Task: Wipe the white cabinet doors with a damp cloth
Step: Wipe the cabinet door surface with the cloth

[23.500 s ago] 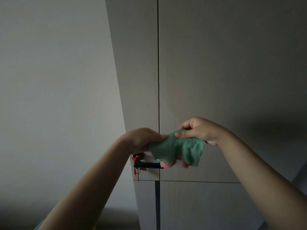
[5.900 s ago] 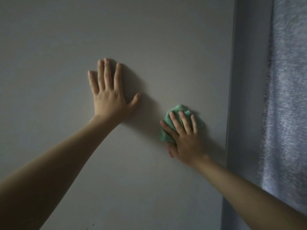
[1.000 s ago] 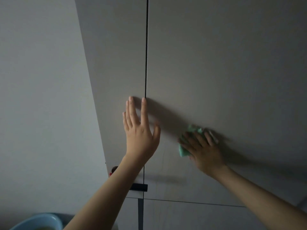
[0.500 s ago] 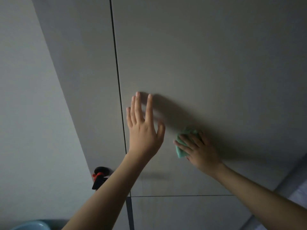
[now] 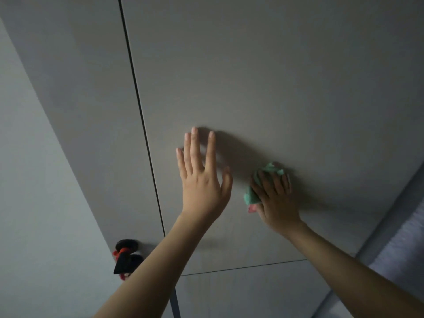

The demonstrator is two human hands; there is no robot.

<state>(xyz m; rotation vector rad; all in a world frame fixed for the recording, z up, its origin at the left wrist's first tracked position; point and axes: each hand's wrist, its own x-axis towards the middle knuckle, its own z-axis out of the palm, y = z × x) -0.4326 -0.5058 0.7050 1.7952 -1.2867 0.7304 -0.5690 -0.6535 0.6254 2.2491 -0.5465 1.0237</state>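
Note:
The wide white cabinet door [image 5: 275, 76] fills most of the view in dim light. My right hand [image 5: 275, 198] presses a bunched green cloth [image 5: 252, 195], with a bit of pink at its lower edge, flat against this door. Its fingers lie straight over the cloth. My left hand [image 5: 202, 177] is spread with straight fingers against the same door, just left of the cloth. A narrower white door [image 5: 87, 88] lies left of the dark vertical gap.
A black handle with a red band [image 5: 126, 255] sticks out at the narrow door's lower left. A lower door panel [image 5: 241, 294] begins under a horizontal seam. A pale wall [image 5: 29, 203] is at left; a grey frame and textured curtain [image 5: 403, 244] are at right.
The view has shifted so the door gap now sits further left and tilted. My right hand with the cloth has slid slightly right on the door; my left hand stays spread beside it.

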